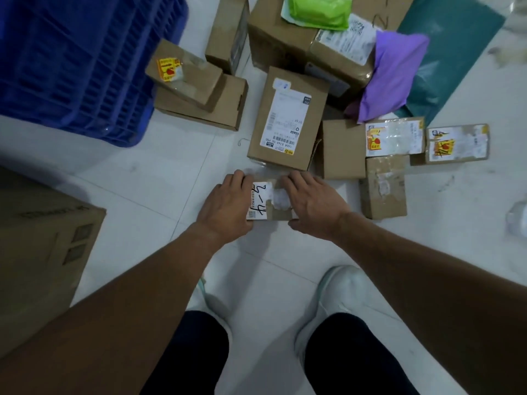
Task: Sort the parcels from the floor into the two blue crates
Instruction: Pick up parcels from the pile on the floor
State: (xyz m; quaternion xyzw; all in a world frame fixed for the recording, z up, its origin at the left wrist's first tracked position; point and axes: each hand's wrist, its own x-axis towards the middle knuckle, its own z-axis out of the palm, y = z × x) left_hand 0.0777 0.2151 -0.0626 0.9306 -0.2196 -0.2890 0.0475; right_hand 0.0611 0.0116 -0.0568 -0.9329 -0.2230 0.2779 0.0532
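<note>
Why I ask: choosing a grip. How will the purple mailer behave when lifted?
Probably floppy: the purple mailer is creased and slumps against a cardboard box. Its plastic-looking film may slip in a pinch. Unlikely to roll: it lies limp.

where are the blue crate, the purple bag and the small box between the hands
blue crate (pixel 71 61), head view, on its ribbed side wall
purple bag (pixel 393 72), head view, on the middle of its smooth face
small box (pixel 261 202), head view, on the white handwritten label on top
</note>
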